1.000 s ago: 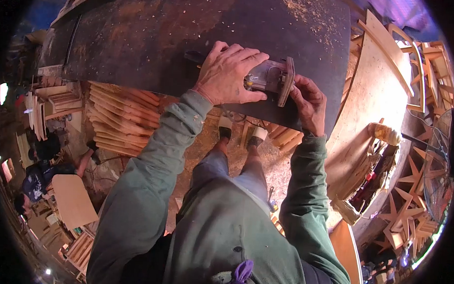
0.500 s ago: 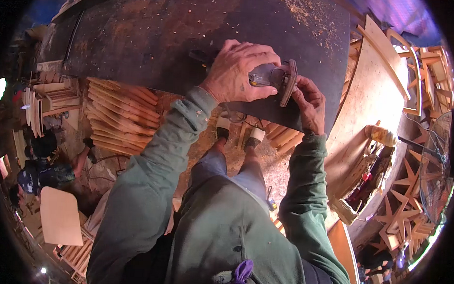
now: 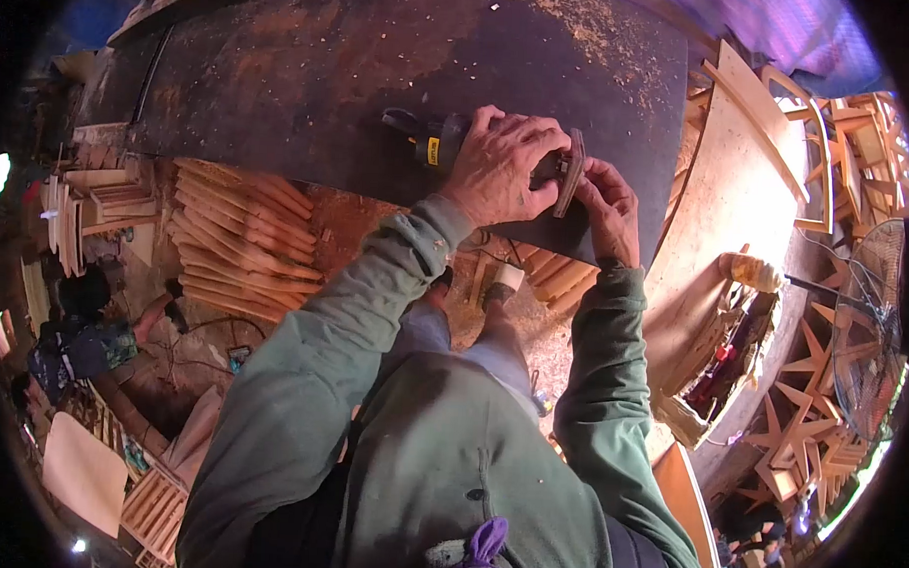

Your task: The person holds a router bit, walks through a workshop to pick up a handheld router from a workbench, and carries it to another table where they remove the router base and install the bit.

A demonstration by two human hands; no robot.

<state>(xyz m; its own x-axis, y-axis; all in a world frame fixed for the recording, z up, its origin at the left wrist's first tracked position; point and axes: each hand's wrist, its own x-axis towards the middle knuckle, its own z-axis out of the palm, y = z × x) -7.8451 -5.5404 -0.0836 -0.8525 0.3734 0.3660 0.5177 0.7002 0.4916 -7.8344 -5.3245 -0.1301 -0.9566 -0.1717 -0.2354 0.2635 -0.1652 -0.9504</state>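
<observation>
A dark handheld power tool point(image 3: 434, 143) with a yellow label lies on its side over the dark tabletop point(image 3: 331, 89), close to the near edge. My left hand point(image 3: 504, 166) is wrapped round its body from above, hiding its middle. At its right end stands a flat base plate point(image 3: 570, 174), seen nearly edge-on. The fingers of my right hand point(image 3: 611, 204) are pinched together at the right side of that plate; whatever small part is between them is hidden.
Sawdust point(image 3: 603, 39) lies on the far right of the tabletop. Stacked curved wood pieces point(image 3: 241, 231) are under its near edge. A pale board point(image 3: 728, 193), a box of tools point(image 3: 722, 358) and a fan point(image 3: 866, 328) stand right. Another person point(image 3: 82, 356) is at left.
My left hand has slid right along the tool, uncovering its labelled left part. The plate end has turned slightly. At the lower left, a light wood panel has shifted down and left in view.
</observation>
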